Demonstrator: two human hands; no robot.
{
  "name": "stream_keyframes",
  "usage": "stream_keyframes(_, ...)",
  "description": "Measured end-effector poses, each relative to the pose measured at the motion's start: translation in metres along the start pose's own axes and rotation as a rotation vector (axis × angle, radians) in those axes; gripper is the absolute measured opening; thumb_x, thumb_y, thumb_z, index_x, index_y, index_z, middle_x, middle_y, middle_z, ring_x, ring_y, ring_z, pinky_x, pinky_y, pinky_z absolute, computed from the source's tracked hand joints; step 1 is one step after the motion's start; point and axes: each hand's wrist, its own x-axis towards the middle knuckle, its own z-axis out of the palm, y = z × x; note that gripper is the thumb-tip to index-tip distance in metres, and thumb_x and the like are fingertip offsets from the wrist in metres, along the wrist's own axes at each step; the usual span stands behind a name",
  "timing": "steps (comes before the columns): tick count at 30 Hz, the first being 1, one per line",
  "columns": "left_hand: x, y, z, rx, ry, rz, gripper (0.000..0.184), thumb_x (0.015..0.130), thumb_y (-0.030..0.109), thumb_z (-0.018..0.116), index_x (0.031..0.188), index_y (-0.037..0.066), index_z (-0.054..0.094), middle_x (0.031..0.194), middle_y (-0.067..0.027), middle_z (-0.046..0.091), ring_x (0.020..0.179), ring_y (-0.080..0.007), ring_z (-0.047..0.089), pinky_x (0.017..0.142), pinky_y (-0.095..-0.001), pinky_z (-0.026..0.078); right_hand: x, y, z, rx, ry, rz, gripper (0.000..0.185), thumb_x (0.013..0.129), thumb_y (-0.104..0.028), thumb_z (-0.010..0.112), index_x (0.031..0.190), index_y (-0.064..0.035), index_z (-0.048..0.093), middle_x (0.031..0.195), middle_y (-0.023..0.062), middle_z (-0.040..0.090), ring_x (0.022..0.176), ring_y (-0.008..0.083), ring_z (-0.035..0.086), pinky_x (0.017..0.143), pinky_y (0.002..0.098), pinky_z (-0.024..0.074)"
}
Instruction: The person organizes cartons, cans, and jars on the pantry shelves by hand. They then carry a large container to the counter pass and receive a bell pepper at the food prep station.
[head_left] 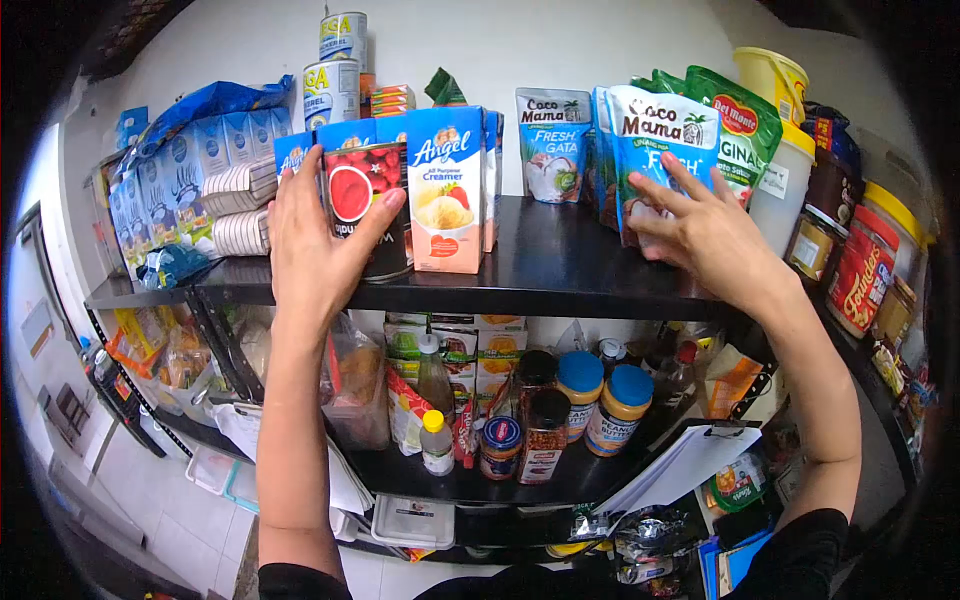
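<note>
On the black top shelf [560, 250], my left hand [315, 235] rests with fingers spread against a dark can with a red fruit label [372, 190], thumb across its front. A blue and orange Angel creamer carton [447, 190] stands just right of the can, with more cartons behind. My right hand [705, 225] has its fingers spread over the front of a Coco Mama pouch [655, 130], touching it. Another Coco Mama pouch [553, 148] stands further back, left of that hand. A green Del Monte pouch [740, 120] is behind the right-hand pouches.
Blue cartons [175, 180] line the shelf's left end; stacked cans [331, 92] stand behind. At right are a yellow-lidded tub [785, 175] and a red-labelled jar [862, 272]. Below are peanut butter jars [618, 410], bottles and a clipboard [685, 465].
</note>
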Motion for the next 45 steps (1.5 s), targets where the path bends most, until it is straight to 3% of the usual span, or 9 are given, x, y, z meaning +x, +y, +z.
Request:
stream_keyframes(4,0.001,-0.004,0.001,-0.003,0.025,0.025,0.081,0.082,0.045,0.072,0.138,-0.005,0.042,0.134,-0.0256,0.051,0.126,-0.0347,0.05,0.106,-0.0412,0.037,0.041,0.003,-0.002,-0.03,0.359,-0.077,0.035,0.091,-0.03,0.061,0.12,-0.012,0.065,0.131,0.012,0.057,0.124,0.0334,0.052,0.096,0.0496,0.0456)
stream_keyframes(8,0.0,-0.008,0.003,0.014,0.012,0.044,0.079,0.084,0.042,0.071,0.139,-0.006,0.041,0.136,-0.026,0.049,0.126,-0.0341,0.05,0.105,-0.039,0.038,0.089,-0.009,-0.031,0.481,0.337,0.066,0.05,0.095,-0.043,0.056,0.129,-0.0066,0.057,0.126,0.0208,0.059,0.119,0.0397,0.055,0.092,0.0458,0.0488)
stream_keyframes(11,0.001,-0.006,0.003,-0.025,-0.017,0.02,0.078,0.085,0.041,0.071,0.14,-0.006,0.04,0.137,-0.0259,0.048,0.126,-0.034,0.049,0.106,-0.039,0.037,0.113,-0.022,-0.043,0.74,0.316,0.135,0.082,0.085,-0.067,0.057,0.137,-0.0045,0.049,0.13,0.0286,0.055,0.121,0.0424,0.054,0.097,0.046,0.0465)
stream_keyframes(14,0.002,-0.006,0.002,-0.059,-0.026,-0.003,0.089,0.08,0.051,0.071,0.138,-0.009,0.039,0.136,-0.0305,0.047,0.127,-0.0413,0.045,0.107,-0.0452,0.034,0.149,-0.028,-0.022,0.936,0.327,0.13,0.122,0.058,-0.087,0.063,0.142,-0.0005,0.043,0.131,0.0389,0.047,0.121,0.0471,0.053,0.1,0.049,0.0444)
stream_keyframes(22,0.001,-0.004,0.001,0.022,-0.036,0.005,0.08,0.086,0.044,0.068,0.14,-0.007,0.039,0.137,-0.0277,0.048,0.128,-0.0355,0.048,0.107,-0.0408,0.035,0.171,-0.038,-0.014,0.986,-0.027,0.043,0.098,0.062,-0.067,0.074,0.134,-0.0046,0.053,0.102,0.0211,0.064,0.083,0.0302,0.066,0.063,0.0364,0.054)
stream_keyframes(35,0.001,-0.001,-0.001,-0.008,-0.005,0.033,0.113,0.073,0.058,0.075,0.148,-0.005,0.02,0.142,-0.0357,0.035,0.136,-0.0471,0.033,0.112,-0.0517,0.024,0.129,0.001,-0.014,1.117,-0.099,0.001,0.071,0.076,-0.047,0.076,0.132,-0.0082,0.054,0.107,0.0126,0.064,0.09,0.0183,0.062,0.068,0.0299,0.052)
stream_keyframes(40,-0.001,0.002,0.0,0.036,0.075,0.176,0.114,0.074,0.056,0.074,0.152,0.0,0.013,0.152,-0.0285,0.024,0.143,-0.0425,0.021,0.116,-0.0478,0.018,0.139,-0.038,-0.046,1.025,-0.106,0.053,0.081,0.076,-0.062,0.07,0.134,-0.0087,0.053,0.114,0.0174,0.063,0.097,0.0244,0.064,0.076,0.0373,0.0525)
stream_keyframes(43,0.0,-0.002,0.001,0.057,0.048,0.178,0.124,0.066,0.063,0.077,0.153,0.005,0.011,0.154,-0.0244,0.024,0.143,-0.0425,0.019,0.112,-0.0591,0.017,0.152,-0.036,-0.055,1.062,-0.085,0.084,0.095,0.079,-0.083,0.041,0.14,-0.0111,0.048,0.128,0.0273,0.057,0.114,0.0439,0.058,0.089,0.0515,0.0487)
stream_keyframes(45,0.001,-0.002,0.002,0.029,0.067,0.214,0.123,0.066,0.064,0.076,0.153,0.005,0.012,0.154,-0.0231,0.025,0.144,-0.0423,0.019,0.112,-0.0603,0.015,0.173,-0.013,-0.046,1.133,0.05,0.296,0.089,0.084,-0.078,0.038,0.143,-0.011,0.045,0.13,0.0272,0.056,0.117,0.0478,0.054,0.093,0.0541,0.0463)
